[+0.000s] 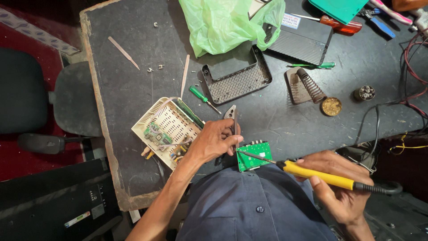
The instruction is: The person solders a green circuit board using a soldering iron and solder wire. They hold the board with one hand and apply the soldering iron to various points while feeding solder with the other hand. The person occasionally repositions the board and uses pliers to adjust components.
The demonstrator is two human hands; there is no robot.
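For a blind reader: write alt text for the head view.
Seen from above, a person's right hand holds a yellow-handled soldering iron with its tip on a small green circuit board, steadied by the left hand. On the dark workbench lie an opened cream device case and a green screwdriver.

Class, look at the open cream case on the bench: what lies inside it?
Inside the cream case lie a small green board and coloured wires over a slotted floor. The left hand covers its near right corner, so anything there is hidden.
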